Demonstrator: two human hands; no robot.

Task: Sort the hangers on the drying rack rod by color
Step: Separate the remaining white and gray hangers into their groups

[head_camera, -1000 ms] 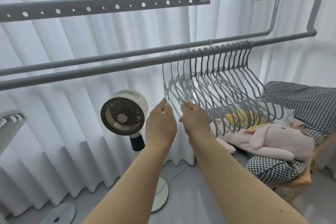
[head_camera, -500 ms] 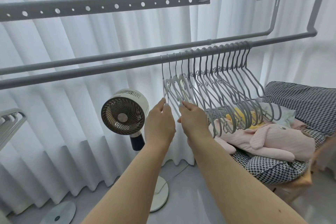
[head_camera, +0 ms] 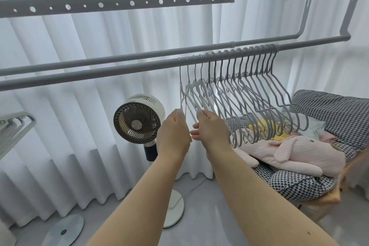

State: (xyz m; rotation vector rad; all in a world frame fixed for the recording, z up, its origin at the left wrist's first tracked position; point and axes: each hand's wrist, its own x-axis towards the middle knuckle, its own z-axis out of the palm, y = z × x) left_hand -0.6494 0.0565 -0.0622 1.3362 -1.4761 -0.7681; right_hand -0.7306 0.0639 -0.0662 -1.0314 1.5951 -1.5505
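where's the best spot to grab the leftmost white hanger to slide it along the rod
Probably by its lower arm, coming from below on the open left side, where the left hand already pinches the leftmost white hanger. Its thin hook rides freely on the rod, and the other white hangers crowd it only on the right.

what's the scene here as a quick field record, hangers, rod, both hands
rod: grey bar running left to right
white hangers: four at the row's left end
grey hangers: long run to their right
left hand: pinching the leftmost white hanger
right hand: gripping a white hanger's lower edge
behind: fan, curtain
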